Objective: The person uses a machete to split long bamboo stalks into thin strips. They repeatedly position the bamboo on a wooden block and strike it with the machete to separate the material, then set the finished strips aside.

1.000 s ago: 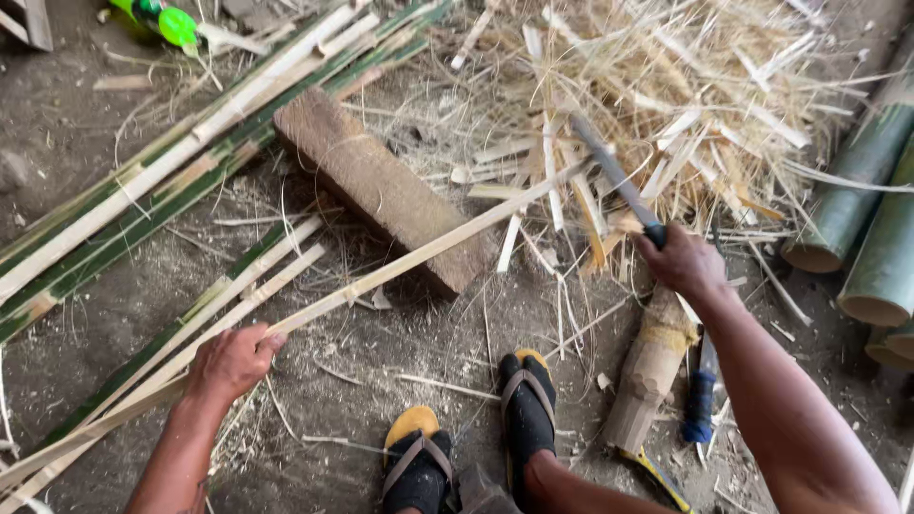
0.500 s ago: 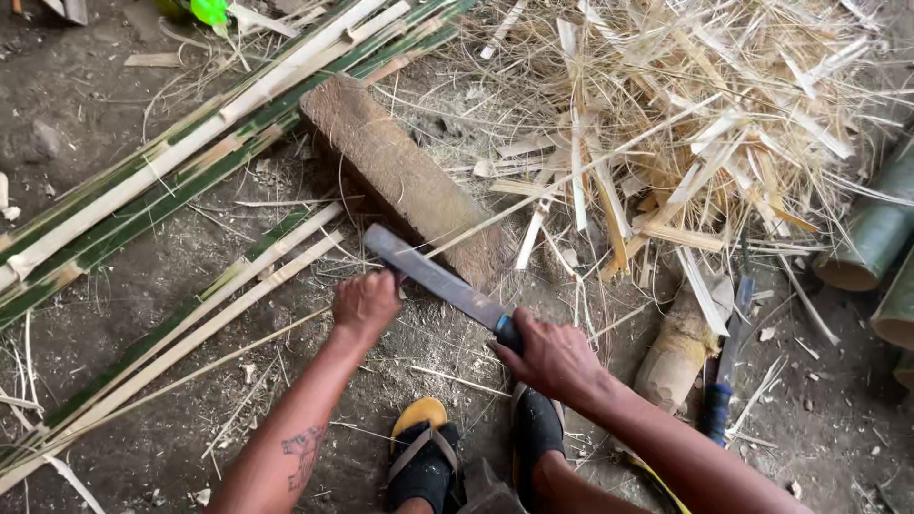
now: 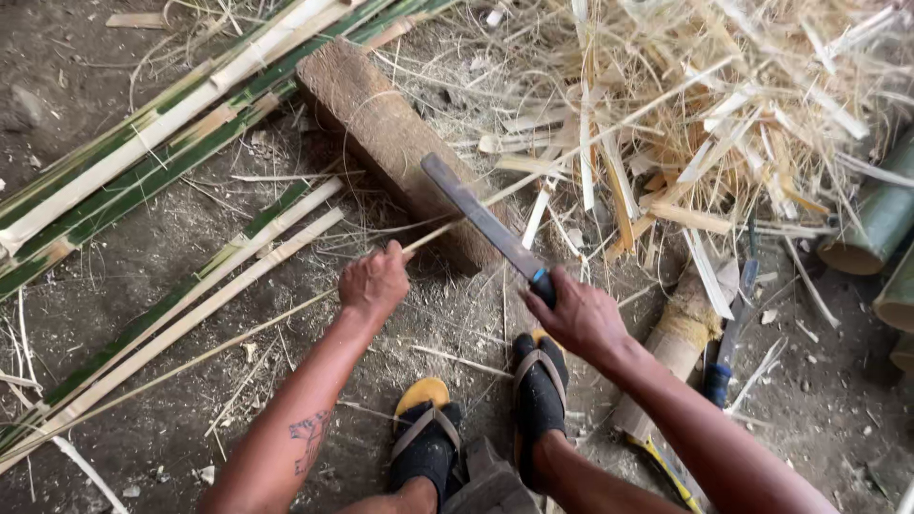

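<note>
Since a moment ago the left hand (image 3: 373, 282) has slid up the thin bamboo strip (image 3: 286, 317) to just short of the wooden block (image 3: 390, 143), and the right hand (image 3: 581, 316) has brought the long knife (image 3: 481, 221) down from over the straw until its blade lies across the strip on the block's near end. Both hands are closed: the left pinches the strip, the right is wrapped round the knife's dark handle. The strip runs from the dirt floor (image 3: 114, 238) at lower left, over the block, into the pile of shavings (image 3: 724, 105). The sandalled feet (image 3: 481, 419) sit just below the block. My worry is the closeness: if the blade skids along the slick strip, it would run straight at the left fingers (image 3: 392, 255); a loose strip could also spring sideways off the block.
</note>
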